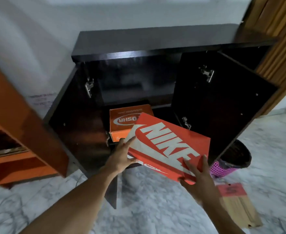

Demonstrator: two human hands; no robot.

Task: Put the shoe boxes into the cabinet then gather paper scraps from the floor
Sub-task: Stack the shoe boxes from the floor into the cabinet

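Observation:
A red Nike shoe box [167, 146] with large white lettering hangs tilted in front of the open dark cabinet [155, 41]. My left hand [122, 156] grips its left end and my right hand [199, 176] grips its near right corner. Behind it, an orange shoe box [122, 122] lies on the cabinet's lower shelf, partly hidden by the red box. Both cabinet doors stand open, the left door [74, 125] and the right door [220, 105]. No paper scraps are clearly visible on the marble floor [152, 205].
An orange wooden shelf unit [20, 125] stands at the left. A black mesh bin [238, 154] and a pink basket [221, 168] sit behind the right door. A pink tag and wooden slats [240, 208] lie on the floor at the right. A wooden door frame [277, 48] rises at upper right.

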